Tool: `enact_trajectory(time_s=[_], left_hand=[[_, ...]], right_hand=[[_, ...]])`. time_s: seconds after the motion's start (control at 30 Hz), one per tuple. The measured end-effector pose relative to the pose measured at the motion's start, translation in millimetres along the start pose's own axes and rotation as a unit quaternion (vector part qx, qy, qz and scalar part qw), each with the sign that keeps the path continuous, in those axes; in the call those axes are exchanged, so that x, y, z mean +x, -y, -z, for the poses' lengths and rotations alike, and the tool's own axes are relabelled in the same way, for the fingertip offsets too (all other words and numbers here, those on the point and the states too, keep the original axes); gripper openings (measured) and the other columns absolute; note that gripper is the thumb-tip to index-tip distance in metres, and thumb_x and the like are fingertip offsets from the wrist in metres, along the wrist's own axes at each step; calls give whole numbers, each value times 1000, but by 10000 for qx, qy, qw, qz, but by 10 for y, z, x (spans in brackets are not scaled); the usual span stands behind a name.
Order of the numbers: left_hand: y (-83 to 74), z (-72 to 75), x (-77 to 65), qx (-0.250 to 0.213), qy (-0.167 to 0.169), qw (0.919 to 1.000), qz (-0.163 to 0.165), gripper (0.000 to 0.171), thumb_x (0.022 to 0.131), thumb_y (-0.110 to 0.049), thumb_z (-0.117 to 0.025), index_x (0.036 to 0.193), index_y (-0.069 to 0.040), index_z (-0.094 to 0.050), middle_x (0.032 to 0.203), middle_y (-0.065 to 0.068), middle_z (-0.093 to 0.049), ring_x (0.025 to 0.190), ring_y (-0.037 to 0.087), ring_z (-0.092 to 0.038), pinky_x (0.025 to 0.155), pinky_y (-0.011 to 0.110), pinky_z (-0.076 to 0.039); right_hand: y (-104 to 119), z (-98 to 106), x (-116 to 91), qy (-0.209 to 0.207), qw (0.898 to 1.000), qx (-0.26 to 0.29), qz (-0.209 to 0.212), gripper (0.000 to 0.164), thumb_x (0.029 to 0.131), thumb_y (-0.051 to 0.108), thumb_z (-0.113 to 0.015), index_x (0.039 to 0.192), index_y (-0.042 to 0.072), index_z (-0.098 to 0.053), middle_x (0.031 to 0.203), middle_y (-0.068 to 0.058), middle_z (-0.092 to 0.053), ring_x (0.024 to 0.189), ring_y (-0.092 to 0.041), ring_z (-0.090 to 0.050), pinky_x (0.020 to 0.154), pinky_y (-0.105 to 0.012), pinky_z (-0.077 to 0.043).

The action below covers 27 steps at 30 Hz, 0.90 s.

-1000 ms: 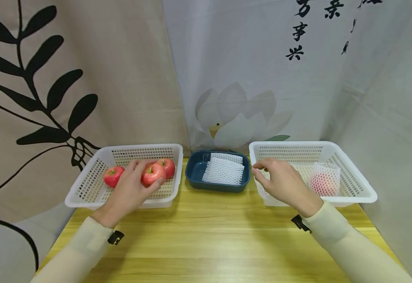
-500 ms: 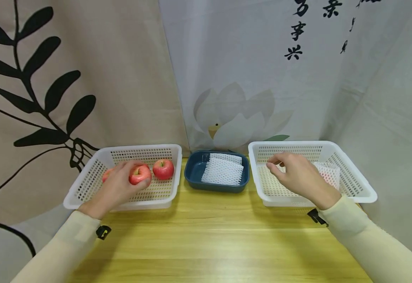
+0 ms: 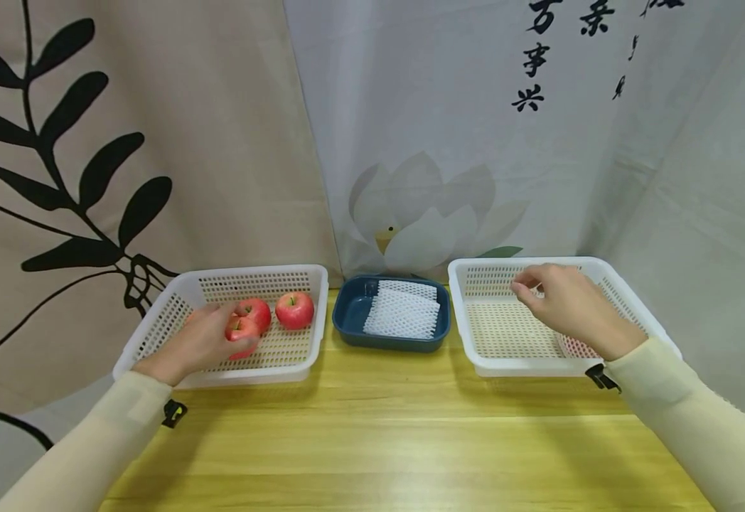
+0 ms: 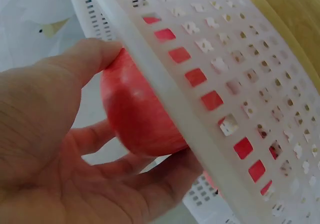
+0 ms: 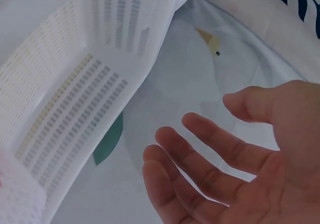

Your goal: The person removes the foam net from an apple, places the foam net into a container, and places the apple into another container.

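Observation:
My left hand (image 3: 202, 338) is inside the left white basket (image 3: 270, 372), thumb and fingers curled round a red apple (image 4: 135, 103). In the head view that apple lies right against a second apple (image 3: 256, 313), and a third apple (image 3: 294, 310) sits apart to the right. Part of another apple is hidden behind the hand. My right hand (image 3: 567, 306) hovers over the right white basket (image 3: 507, 366), fingers loosely bent, nothing between them in the right wrist view. Below its wrist, a fruit in a white foam net (image 3: 577, 348) is mostly hidden.
Between the baskets stands a dark blue tray (image 3: 388, 343) holding white foam net sleeves (image 3: 404, 311). Everything stands on a wooden table (image 3: 385, 434). A printed curtain (image 3: 424, 142) hangs close behind the baskets.
My left hand has shifted left and nearer with an apple, away from the one at the basket's right. My right hand has moved right, over the basket, covering much of the netted fruit.

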<state>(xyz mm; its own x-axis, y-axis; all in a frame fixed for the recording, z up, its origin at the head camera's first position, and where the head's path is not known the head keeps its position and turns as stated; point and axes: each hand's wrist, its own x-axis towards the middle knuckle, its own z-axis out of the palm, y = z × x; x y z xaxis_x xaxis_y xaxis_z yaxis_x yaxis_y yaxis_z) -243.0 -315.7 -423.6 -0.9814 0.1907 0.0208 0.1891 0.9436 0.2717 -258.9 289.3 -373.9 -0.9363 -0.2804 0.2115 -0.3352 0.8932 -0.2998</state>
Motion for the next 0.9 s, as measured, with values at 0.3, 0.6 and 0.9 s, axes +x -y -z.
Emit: enact_trajectory(time_s=[0.3,0.6,0.9], left_hand=[[115,-62,51,47,773,9969,-167,72,103,-34,-90,150,11,-59,109,16,-76,89,25,-63,83,48,-62],[366,-220,67,-284,853,9949,-454,66,106,-45,-87,138,4,-58,95,7,-60,85,22,-56,74,38,-49],[228,-126,-8,-308,745,9966,-149,78,109,-35,-83,162,11,-50,125,23,-77,99,28,-66,98,60,-64]], right_hand=[[-197,101,42,137,9998,-110,-85,33,117,27,-68,128,1,-84,123,-22,-87,113,-48,-83,97,-71,-64],[-367,141,57,441,9984,-138,-339,38,119,30,-65,132,-1,-83,127,-26,-85,117,-51,-80,99,-74,-63],[-460,135,98,518,9979,-187,-348,37,119,29,-65,132,-1,-83,124,-27,-85,113,-50,-80,96,-72,-64]])
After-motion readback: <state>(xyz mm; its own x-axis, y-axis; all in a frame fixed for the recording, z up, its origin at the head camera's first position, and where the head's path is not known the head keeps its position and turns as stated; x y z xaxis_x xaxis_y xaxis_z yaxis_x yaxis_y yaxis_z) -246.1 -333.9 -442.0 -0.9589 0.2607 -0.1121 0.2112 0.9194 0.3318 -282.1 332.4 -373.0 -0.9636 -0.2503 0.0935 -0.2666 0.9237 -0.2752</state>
